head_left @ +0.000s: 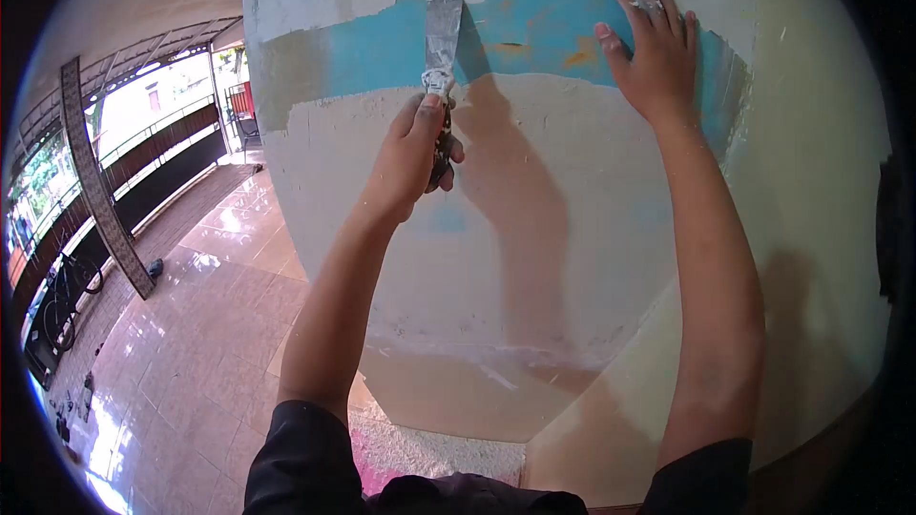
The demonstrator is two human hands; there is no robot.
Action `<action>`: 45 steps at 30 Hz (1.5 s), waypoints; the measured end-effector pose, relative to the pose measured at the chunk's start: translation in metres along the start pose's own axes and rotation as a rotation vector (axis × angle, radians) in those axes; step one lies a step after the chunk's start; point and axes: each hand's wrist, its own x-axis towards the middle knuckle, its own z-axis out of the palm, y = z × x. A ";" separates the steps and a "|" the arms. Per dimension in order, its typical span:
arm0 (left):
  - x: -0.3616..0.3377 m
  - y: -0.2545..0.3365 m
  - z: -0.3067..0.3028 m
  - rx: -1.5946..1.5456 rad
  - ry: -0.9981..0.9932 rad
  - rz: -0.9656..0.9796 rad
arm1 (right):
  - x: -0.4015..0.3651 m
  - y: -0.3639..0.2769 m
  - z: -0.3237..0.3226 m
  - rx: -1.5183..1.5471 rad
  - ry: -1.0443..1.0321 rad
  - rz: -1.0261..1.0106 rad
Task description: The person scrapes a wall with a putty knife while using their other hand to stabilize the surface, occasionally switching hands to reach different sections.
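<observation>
The one camera rode on the person's head and faced forward, slightly downward, at a wall (534, 229) within arm's reach. The left hand (412, 148) gripping a putty knife (442, 43) and the flat right hand (656, 48) sat high in frame. Its fisheye lens curved the view, catching the tiled floor (191, 362) at lower left.

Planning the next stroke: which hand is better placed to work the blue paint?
Probably left: the left hand grips the putty knife, its blade on the blue paint; the right hand lies flat, empty, on the wall.
</observation>
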 end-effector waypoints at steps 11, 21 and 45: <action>0.004 0.001 0.004 0.123 -0.091 0.011 | 0.000 0.001 0.003 0.019 0.029 -0.011; 0.010 0.008 0.020 0.084 -0.053 0.017 | 0.005 -0.015 -0.026 -0.004 -0.225 0.125; 0.012 -0.001 -0.034 0.321 0.127 0.043 | -0.003 0.005 0.010 0.051 0.102 -0.004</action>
